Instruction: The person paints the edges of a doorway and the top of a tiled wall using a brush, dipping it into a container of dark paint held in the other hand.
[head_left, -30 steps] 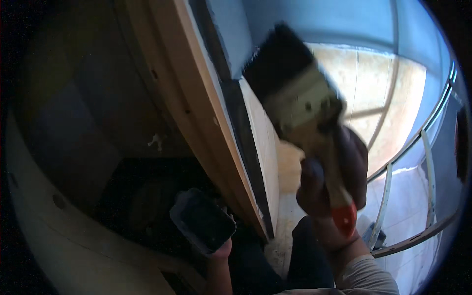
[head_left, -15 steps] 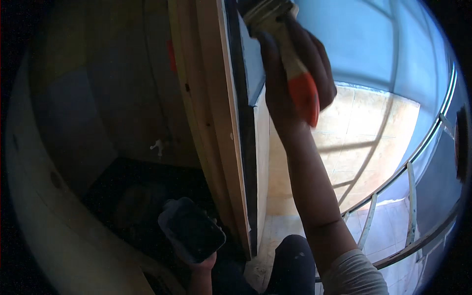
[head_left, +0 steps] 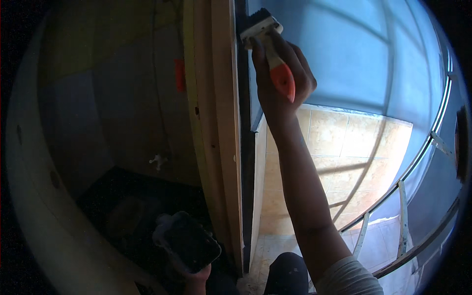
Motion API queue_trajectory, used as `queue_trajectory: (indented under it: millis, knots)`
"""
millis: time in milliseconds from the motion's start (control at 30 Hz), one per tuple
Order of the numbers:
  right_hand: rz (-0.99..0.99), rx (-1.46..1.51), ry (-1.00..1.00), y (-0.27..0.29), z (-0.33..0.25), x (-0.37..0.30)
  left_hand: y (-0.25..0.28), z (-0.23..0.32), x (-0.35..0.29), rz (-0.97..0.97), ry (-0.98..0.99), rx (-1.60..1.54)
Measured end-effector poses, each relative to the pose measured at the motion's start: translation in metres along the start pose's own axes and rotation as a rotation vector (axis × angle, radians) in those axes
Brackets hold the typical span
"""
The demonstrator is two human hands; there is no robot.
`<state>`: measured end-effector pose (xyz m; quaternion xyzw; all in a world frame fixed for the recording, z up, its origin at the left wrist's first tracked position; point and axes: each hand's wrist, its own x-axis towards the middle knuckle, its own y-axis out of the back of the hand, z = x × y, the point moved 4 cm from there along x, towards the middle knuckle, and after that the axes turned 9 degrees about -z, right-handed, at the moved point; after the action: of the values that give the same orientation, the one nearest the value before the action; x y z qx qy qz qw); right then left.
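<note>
My right hand [head_left: 270,98] is raised and closed around a paintbrush [head_left: 282,78] with a pale handle and an orange end. Its dark bristles point up and lie at or just in front of the upper part of a dark strip [head_left: 248,172], beside the light blue wall; exact contact cannot be made out. Low on the left, my left hand [head_left: 198,274] grips a small, rounded rectangular tub [head_left: 165,238] from beneath. The tub's inside looks dark, and its contents are hard to make out in the shade.
A wooden door frame [head_left: 223,123] stands upright left of the strip. Beyond it lies a dim room with a white tap [head_left: 158,161] and a red object [head_left: 180,74]. On the right are beige wall tiles [head_left: 327,132] and a curved metal railing [head_left: 403,216].
The view has tilted upward slightly. Against the wall, my right hand with the paintbrush has moved a little up and left. The tub stays in my left hand.
</note>
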<state>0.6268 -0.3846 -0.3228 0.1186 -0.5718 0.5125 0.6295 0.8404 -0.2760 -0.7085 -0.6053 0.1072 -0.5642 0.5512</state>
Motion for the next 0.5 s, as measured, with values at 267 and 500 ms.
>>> queue_trajectory:
  millis: [267, 500]
  knots:
    - [-0.131, -0.115, -0.105, 0.024, -0.041, -0.043, 0.013, -0.006, 0.002, 0.000, -0.007, 0.181]
    - [-0.123, -0.198, -0.025, 0.044, -0.065, -0.079, 0.018, -0.002, 0.001, -0.029, -0.047, 0.476]
